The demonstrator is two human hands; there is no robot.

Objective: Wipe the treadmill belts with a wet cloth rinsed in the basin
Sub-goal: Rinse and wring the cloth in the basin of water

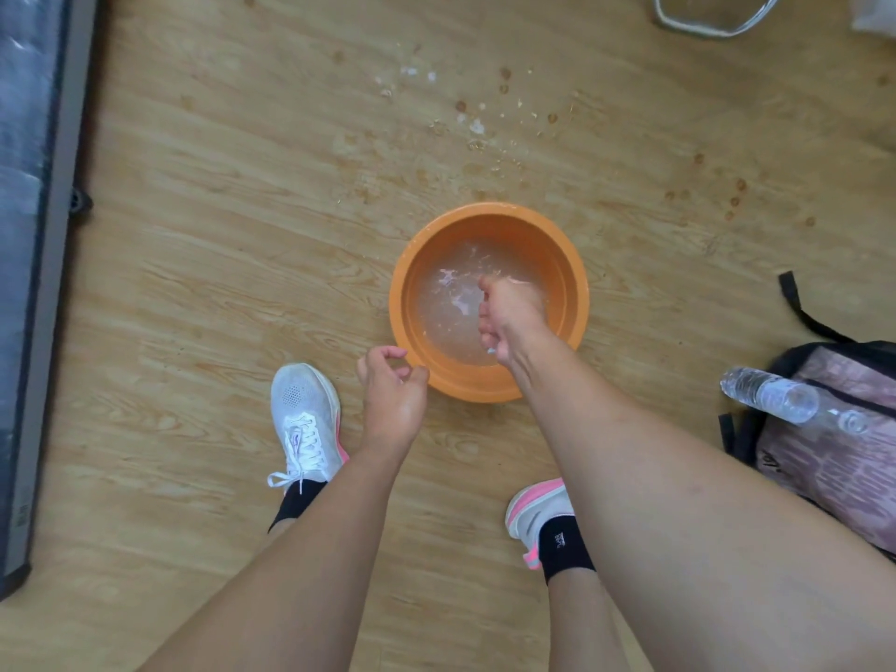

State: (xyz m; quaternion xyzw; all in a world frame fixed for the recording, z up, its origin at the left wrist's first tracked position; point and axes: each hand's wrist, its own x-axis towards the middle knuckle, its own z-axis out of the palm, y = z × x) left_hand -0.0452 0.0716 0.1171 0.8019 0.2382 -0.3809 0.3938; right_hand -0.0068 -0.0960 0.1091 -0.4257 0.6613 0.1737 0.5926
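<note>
An orange basin point(489, 220) holding water stands on the wooden floor in the middle of the view. My right hand point(509, 312) is inside the basin, fingers curled round a pale cloth point(453, 291) that trails into the water; a small white bit shows below the fist. My left hand point(392, 385) hovers just outside the basin's near-left rim, fingers loosely curled, holding nothing. The treadmill point(29, 235), with its dark belt and grey side rail, runs along the left edge of the view.
My two white-and-pink shoes point(305, 419) stand near the basin. A pink bag point(834, 429) with black straps and a clear plastic bottle point(771, 395) lie at the right. Water drops and white specks mark the floor point(460, 114) beyond the basin. A clear container point(712, 17) sits top right.
</note>
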